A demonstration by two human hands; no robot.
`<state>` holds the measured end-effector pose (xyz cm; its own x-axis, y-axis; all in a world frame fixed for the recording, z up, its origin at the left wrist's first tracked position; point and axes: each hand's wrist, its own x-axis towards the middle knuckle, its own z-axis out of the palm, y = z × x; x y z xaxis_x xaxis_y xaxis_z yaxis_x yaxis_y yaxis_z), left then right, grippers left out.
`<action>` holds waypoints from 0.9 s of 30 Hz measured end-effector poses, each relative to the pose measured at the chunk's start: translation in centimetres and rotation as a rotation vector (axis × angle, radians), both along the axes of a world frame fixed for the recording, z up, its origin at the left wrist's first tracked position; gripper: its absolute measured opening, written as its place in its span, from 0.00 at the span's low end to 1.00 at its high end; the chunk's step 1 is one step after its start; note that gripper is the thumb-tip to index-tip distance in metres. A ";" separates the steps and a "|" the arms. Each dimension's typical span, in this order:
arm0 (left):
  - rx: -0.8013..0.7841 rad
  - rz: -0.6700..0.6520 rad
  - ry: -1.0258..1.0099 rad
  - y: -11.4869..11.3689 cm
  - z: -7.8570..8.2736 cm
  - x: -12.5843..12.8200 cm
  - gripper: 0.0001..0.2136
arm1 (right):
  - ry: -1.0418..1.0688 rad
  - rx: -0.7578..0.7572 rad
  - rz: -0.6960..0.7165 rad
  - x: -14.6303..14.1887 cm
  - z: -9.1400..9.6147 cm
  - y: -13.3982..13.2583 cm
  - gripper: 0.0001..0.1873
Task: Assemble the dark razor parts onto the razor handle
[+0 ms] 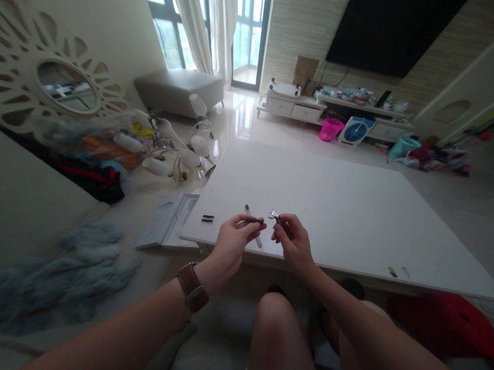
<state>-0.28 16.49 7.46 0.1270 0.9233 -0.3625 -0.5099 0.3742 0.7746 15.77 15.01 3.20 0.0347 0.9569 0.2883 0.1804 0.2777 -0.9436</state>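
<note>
My left hand (232,240), with a brown-strapped watch on its wrist, pinches a short, thin dark stick-like piece (255,221) that points to the right. My right hand (293,240) has its fingers closed on a small shiny metal piece (274,214) with a dark lower part; its exact kind is too small to make out. The two pieces are held close together but apart, above the near edge of the white table (334,202). Beneath my left hand lies a slim pale stick with a dark tip (247,208), partly hidden by the fingers.
Two short black strips (208,218) lie at the table's left. Two small slim items (393,272) lie near its right front edge. An open flat white box (161,221) rests beyond the left edge, near a chandelier (179,155). Something red (445,323) is at lower right.
</note>
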 end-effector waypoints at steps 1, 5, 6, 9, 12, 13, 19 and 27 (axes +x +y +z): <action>-0.005 0.004 -0.013 0.0 0.1 0.0 0.12 | -0.012 0.004 0.004 0.0 0.0 -0.1 0.08; -0.011 0.029 -0.051 0.0 0.2 0.0 0.13 | -0.014 0.018 -0.004 -0.2 0.1 -0.2 0.08; -0.006 0.033 -0.058 0.0 0.2 0.0 0.12 | -0.001 0.020 -0.003 -0.3 0.1 -0.2 0.08; 0.012 0.026 -0.091 0.1 0.2 0.0 0.09 | 0.033 0.024 0.027 -0.5 0.1 -0.2 0.08; 0.010 0.016 -0.123 0.1 0.2 0.0 0.05 | 0.038 0.009 0.053 -0.7 0.1 -0.3 0.08; 0.006 0.016 -0.129 0.1 0.2 0.0 0.04 | 0.036 0.002 0.056 -0.8 0.2 -0.4 0.08; -0.024 -0.008 -0.161 0.0 -0.1 0.1 0.05 | 0.121 -0.024 0.079 -1.4 0.7 -0.8 0.09; 0.000 -0.097 -0.125 -0.1 -0.3 0.0 0.11 | 0.331 -0.097 -0.063 -1.2 0.2 0.1 0.11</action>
<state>-0.24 16.36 7.20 0.2595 0.9044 -0.3387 -0.5639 0.4266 0.7072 14.61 15.06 3.35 0.1705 0.9724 0.1590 -0.1261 0.1816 -0.9753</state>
